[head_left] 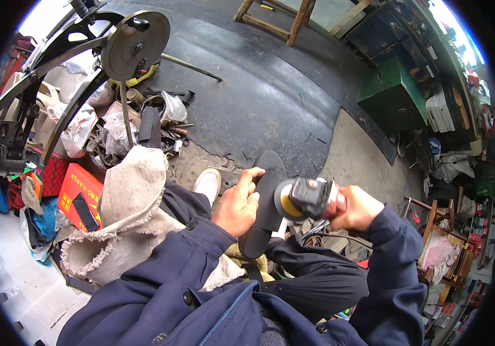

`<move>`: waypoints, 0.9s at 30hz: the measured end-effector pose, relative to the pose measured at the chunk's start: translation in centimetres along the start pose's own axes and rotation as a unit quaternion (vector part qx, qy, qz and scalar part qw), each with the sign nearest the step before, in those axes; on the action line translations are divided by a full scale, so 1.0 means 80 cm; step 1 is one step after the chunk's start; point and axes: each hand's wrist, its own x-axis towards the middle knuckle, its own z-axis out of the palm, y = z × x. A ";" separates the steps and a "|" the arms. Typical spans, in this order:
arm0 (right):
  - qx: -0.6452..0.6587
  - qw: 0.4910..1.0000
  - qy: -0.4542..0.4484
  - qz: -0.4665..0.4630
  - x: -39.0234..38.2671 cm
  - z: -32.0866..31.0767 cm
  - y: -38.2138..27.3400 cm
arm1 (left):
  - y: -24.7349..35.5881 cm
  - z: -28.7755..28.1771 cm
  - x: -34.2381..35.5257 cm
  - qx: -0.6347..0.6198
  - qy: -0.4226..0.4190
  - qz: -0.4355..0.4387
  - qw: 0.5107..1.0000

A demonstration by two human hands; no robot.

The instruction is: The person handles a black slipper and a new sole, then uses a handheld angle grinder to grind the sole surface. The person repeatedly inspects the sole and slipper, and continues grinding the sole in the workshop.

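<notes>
While a black slipper [267, 191] lies lengthwise between the two hands, above the person's knees, its nearer end points toward the lap. The left hand [237, 203] is closed on the slipper's left edge, fingers curled and thumb drawn in; the underside of the grip is hidden. The right hand [356, 209] is wrapped firmly around the red rear body of a power grinder [312, 196], leaving no visible gap. The grinder's yellow disc [288, 204] stands at the slipper's right edge; actual contact cannot be confirmed.

A beige canvas cloth [135, 187] with a frayed edge covers part of the left leg. A white shoe [206, 184] shows beyond it. To the left, a dark phone [86, 212] rests on a red box [74, 187]. At upper left stands a black machine with a round metal wheel [135, 47], scrap and plastic bags [77, 130] heaped below. A dark mat [247, 86] covers the floor ahead; a green metal box [394, 95] stands at upper right, and a wooden stool [291, 36] at the far edge.
</notes>
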 end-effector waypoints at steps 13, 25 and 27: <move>0.106 0.994 0.006 -0.016 0.007 -0.002 0.006 | 0.000 -0.001 0.001 0.012 -0.008 -0.013 1.000; 0.071 0.994 0.046 -0.074 0.019 -0.007 0.001 | 0.003 0.000 -0.001 0.015 0.002 -0.002 1.000; 0.022 0.997 0.031 -0.061 0.026 -0.012 -0.007 | 0.003 -0.001 0.000 0.016 0.001 -0.014 1.000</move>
